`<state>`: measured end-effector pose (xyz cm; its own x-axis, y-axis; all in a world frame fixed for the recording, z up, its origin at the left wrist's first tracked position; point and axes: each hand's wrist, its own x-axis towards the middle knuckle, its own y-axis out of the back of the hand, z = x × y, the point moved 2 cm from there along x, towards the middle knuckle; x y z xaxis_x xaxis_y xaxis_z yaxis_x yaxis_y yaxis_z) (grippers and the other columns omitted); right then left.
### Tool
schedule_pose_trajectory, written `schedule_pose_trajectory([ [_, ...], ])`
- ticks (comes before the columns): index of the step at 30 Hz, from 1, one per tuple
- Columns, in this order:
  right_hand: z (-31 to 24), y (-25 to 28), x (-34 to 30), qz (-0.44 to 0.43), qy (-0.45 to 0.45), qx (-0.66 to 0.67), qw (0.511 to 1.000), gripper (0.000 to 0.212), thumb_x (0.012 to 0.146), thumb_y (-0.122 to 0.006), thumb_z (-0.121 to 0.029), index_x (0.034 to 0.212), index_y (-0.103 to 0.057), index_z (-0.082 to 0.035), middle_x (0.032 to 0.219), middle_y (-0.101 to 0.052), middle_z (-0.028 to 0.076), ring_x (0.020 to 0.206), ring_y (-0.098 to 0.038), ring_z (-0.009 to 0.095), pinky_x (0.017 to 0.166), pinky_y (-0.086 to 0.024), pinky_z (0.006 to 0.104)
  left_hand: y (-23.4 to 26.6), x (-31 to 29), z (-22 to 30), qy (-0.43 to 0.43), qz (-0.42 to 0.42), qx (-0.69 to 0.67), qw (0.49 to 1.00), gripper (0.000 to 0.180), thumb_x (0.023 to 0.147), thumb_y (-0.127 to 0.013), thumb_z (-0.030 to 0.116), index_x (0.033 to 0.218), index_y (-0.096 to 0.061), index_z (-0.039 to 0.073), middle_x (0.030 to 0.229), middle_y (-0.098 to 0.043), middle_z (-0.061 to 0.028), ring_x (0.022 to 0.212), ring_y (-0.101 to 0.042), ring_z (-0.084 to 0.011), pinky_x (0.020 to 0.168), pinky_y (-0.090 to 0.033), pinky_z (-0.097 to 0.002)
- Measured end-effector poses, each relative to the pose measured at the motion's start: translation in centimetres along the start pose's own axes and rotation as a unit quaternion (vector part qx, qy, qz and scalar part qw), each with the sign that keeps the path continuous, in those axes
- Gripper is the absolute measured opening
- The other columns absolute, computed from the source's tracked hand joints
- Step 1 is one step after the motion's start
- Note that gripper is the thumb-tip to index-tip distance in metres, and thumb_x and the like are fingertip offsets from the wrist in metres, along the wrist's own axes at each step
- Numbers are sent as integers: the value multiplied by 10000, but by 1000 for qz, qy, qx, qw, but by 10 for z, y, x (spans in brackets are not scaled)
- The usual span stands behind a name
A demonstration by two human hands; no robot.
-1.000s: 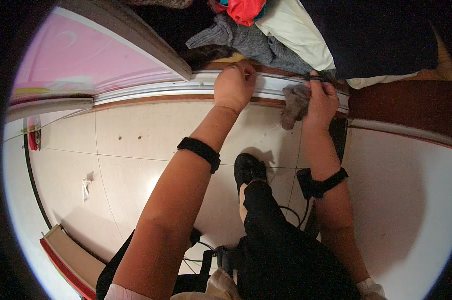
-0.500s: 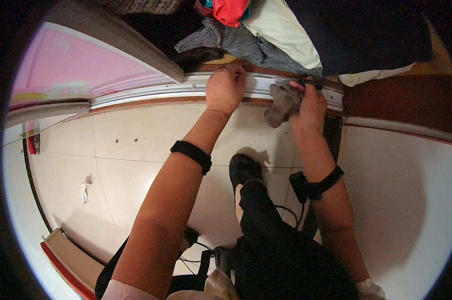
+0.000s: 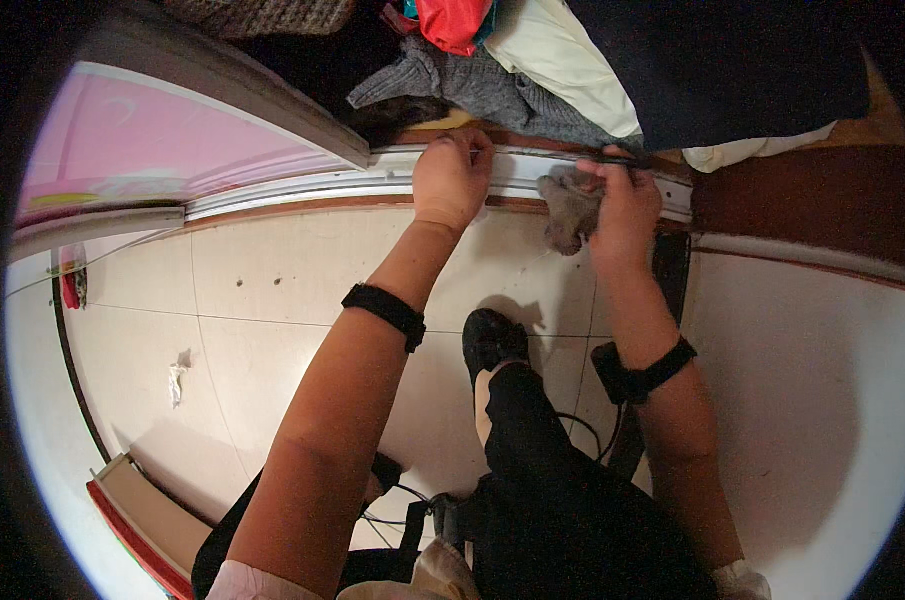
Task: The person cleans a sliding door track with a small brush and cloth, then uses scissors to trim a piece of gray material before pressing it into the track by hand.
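My left hand (image 3: 453, 182) is closed at the white sliding-door track (image 3: 533, 172), its fingertips pinched at the track's far edge. Something thin and pale shows between those fingers, too small to name. Farther right along the track, my right hand (image 3: 625, 212) is closed on a crumpled grey-brown rag (image 3: 573, 212), which hangs down on the hand's left side over the near edge of the track. A slim dark object (image 3: 618, 161) also lies at the right fingertips; its kind is unclear.
Beyond the track lie a grey knitted garment (image 3: 493, 88), cream cloth (image 3: 573, 65), a red bag (image 3: 453, 25) and dark cloth (image 3: 733, 70). A pink door panel (image 3: 143, 140) stands at left. A scrap of white paper (image 3: 178, 384) lies on the tiled floor (image 3: 273, 340).
My right hand has shifted slightly right, its fingers now bent over the slim dark object. The rag has changed its folds. My left hand has stayed almost in place.
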<state>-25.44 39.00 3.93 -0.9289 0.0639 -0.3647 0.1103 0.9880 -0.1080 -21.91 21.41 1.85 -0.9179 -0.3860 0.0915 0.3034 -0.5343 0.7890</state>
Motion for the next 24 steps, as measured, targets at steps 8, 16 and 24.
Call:
schedule_pose_trajectory([
  [8,16,9,16,69,-31,85,994,197,823,-542,-214,923,-538,-44,751,-652,116,647,-584,183,615,-486,370,-3,0,0,-2,5,-6,1000,119,762,-551,193,770,-603,86,731,-600,-169,705,-571,-353,630,-459,-430],
  [16,17,8,19,21,-103,184,977,175,832,-535,-214,893,-532,-50,759,-633,91,664,-591,199,603,-489,373,-1,1,-2,-16,5,-24,1000,115,761,-559,187,769,-599,80,739,-603,-174,704,-576,-355,626,-464,-424],
  [24,4,-8,-13,-39,160,-79,983,242,837,-562,-254,905,-526,-25,772,-612,74,615,-558,170,559,-464,334,-1,0,0,21,-15,-35,999,116,764,-564,186,781,-600,77,769,-603,-177,740,-571,-355,649,-458,-426],
])
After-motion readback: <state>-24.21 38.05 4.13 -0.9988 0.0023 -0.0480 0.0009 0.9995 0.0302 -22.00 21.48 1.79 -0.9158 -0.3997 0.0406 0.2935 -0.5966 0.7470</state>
